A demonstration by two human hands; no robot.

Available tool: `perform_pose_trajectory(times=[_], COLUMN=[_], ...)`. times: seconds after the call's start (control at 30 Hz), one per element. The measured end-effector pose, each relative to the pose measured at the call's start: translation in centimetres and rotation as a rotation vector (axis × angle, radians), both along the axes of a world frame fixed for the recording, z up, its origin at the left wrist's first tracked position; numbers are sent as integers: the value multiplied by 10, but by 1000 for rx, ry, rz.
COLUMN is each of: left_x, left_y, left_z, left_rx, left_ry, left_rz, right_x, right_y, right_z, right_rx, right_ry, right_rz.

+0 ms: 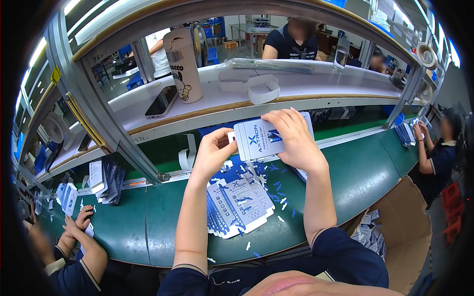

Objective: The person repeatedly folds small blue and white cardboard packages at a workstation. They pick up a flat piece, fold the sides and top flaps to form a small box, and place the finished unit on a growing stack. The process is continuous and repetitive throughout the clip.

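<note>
In front of me, above the green table, I hold a stack of flat white-and-blue printed cartons [251,143], or one box; I cannot tell which. My right hand [294,140] is closed over its right part, fingers across the top face. At its left edge, my left hand [215,150] is closed, thumb and forefinger pinching a small white piece there. Below my hands lies a fanned pile of similar flat cartons [247,204]. Small blue and white paper scraps [281,201] are scattered on and around it.
A shelf [217,98] with a tumbler [183,66], phone [162,102] and open white box [264,89] runs behind the green table [173,217]. More cartons [106,180] stand left. A cardboard box [405,237] sits at my right. Co-workers sit on both sides and opposite.
</note>
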State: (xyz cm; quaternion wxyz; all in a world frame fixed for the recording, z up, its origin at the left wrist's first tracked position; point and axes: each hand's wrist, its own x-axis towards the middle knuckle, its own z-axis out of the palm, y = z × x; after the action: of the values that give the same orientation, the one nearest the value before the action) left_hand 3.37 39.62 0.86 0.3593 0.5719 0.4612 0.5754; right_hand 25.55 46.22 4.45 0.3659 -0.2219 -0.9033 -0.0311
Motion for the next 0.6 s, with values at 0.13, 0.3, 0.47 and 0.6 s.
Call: perform_pose_trajectory(times=[0.13,0.3,0.47,0.6], left_x=[0,0,-1,-6], left_y=[-1,-1,-2,-4], left_z=[-1,1,4,2], left_rx=[11,3,-9,28], left_ry=[-90,-138,-113,-154], left_rz=[-17,-24,6,4], right_x=[-3,-9,-9,-12], right_y=[-2,-6,-6,-6], right_z=[1,-1,-4,-6], right_rx=[40,79,62,28], right_ry=[14,0,-51,-82], right_rz=[15,-2,1,21])
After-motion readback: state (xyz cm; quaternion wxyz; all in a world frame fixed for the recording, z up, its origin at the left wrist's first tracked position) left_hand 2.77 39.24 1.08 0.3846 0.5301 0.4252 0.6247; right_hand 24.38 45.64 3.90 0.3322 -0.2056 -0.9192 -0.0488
